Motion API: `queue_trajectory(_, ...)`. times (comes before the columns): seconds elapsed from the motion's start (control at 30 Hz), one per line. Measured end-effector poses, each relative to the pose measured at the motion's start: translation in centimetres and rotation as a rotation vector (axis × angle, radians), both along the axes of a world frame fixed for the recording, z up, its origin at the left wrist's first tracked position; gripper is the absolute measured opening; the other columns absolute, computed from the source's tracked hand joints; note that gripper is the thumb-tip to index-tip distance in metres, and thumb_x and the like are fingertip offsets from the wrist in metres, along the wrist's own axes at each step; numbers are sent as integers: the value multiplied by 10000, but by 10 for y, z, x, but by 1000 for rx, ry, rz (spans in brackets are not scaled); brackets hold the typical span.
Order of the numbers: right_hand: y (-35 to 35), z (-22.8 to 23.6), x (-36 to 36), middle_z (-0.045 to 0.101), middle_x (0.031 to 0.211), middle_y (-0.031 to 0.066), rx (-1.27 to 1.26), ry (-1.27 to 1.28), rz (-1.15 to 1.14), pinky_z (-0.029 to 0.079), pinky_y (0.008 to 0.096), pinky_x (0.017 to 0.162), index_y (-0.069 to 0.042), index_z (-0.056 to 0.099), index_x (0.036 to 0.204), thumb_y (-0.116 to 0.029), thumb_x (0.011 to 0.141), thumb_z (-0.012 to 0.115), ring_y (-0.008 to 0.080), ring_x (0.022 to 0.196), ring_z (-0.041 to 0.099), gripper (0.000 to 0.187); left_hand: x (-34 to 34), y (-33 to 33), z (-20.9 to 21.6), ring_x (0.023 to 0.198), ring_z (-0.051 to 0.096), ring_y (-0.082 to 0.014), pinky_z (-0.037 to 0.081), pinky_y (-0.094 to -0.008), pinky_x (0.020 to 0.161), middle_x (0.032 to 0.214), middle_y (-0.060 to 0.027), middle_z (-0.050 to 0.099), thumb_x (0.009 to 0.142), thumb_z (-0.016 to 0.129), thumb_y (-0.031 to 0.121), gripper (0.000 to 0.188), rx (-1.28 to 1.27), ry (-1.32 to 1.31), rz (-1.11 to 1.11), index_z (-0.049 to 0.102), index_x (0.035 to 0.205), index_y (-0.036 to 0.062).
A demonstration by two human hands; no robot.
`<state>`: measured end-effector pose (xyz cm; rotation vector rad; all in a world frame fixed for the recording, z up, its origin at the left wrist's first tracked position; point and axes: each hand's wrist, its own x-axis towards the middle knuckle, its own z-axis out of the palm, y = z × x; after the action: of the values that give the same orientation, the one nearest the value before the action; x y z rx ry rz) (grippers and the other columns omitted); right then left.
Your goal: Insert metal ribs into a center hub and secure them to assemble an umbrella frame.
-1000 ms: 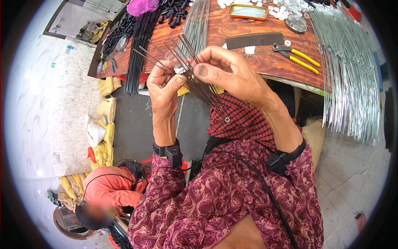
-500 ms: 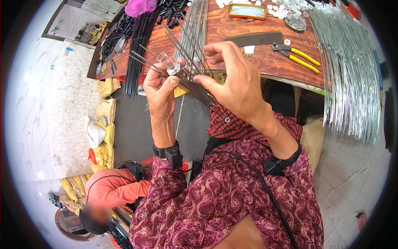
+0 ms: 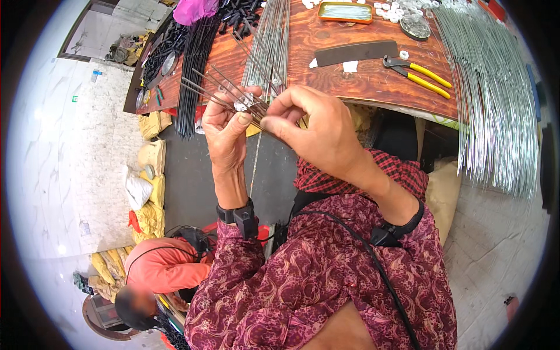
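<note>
My left hand [image 3: 226, 129] grips a fan of several thin dark metal ribs [image 3: 224, 87] joined at a small white hub [image 3: 241, 105]; the ribs spread up and to the left. My right hand [image 3: 318, 131] pinches the same bundle just right of the hub, thumb and forefinger closed on the rib ends. Both hands are held in front of the near edge of a reddish wooden workbench [image 3: 350, 81].
On the bench lie yellow-handled pliers [image 3: 419, 72], a dark flat blade [image 3: 357, 52], a tin tray [image 3: 345, 11], white small parts, black rods [image 3: 195, 64] and silver rods [image 3: 269, 46]. A big sheaf of silver wires [image 3: 496, 99] hangs at right. A person in orange [image 3: 163, 268] sits lower left.
Both hands have shifted slightly lower and left with the rib bundle. The ribs now fan more to the upper left, and my right fingers have moved closer to the hub.
</note>
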<state>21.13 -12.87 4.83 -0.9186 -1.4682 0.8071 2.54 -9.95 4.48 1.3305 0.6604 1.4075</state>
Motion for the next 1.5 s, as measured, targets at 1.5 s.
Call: queue_trajectory(1.5,5,-6,-14,597,798,36,344,-75,-249,502,350,585,-70,636,743,-96,692,741,231,680,618,119,-4,5,-3,1005,652,-251,523,-357,896,1098,-224,648,766,759,23,410,9,-21,-31,566,1126,-24)
